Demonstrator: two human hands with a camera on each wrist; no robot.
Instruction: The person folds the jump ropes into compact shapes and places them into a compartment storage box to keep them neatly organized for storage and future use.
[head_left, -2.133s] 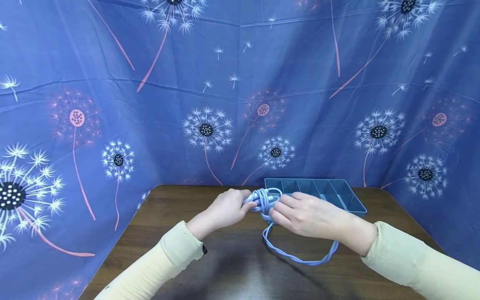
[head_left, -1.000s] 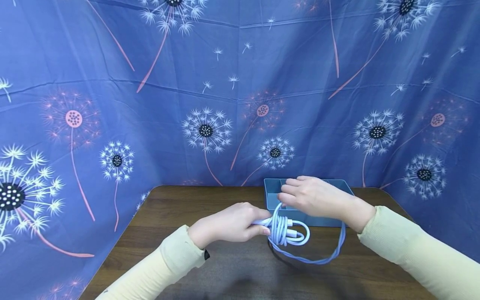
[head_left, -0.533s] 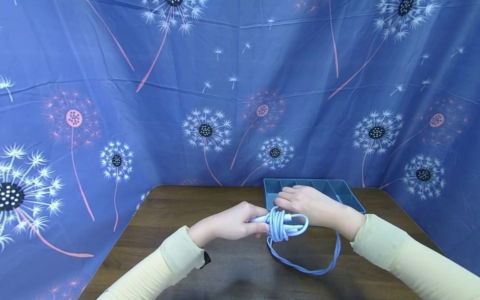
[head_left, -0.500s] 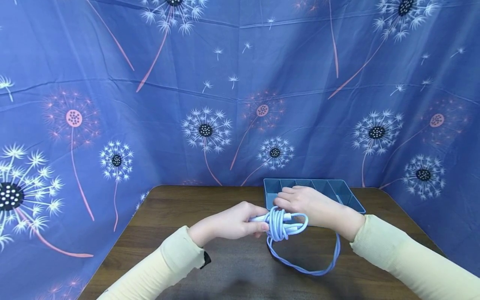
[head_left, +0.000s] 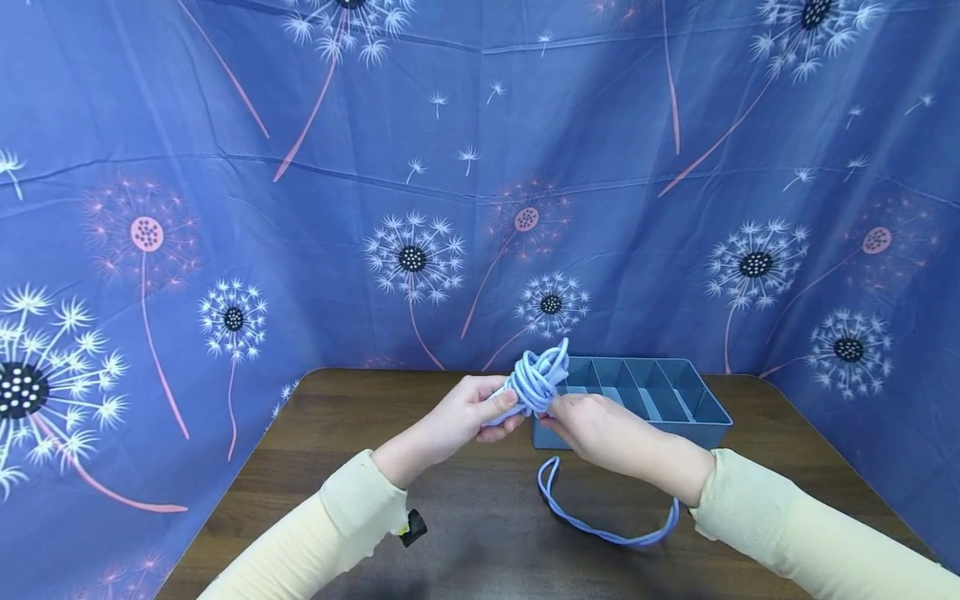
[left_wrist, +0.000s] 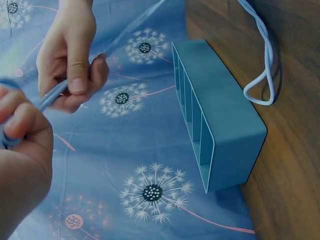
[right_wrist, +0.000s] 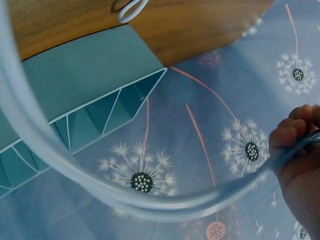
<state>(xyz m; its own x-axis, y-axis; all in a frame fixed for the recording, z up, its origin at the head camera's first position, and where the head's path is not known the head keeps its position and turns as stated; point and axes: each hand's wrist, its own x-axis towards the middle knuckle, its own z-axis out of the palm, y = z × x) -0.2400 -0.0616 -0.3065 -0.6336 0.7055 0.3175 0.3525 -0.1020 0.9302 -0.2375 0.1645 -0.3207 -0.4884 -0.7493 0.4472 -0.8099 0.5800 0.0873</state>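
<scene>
Your left hand [head_left: 453,421] grips the cord bundle [head_left: 534,383]; your right hand [head_left: 603,429] pinches its tail [head_left: 622,541]. Likely mid-wrap; next, wind the slack.

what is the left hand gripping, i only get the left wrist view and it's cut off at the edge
Observer: The head view shows the left hand gripping a bundle of blue cord with several turns wrapped round it.
Operator: where does the loose loop go past my top edge
Observer: It curves round and passes out of sight behind the right forearm.
Operator: is there a sleeve anywhere near the right hand
Observer: Yes, a pale sleeve covers that arm, its cuff ending short of the hand.
</scene>
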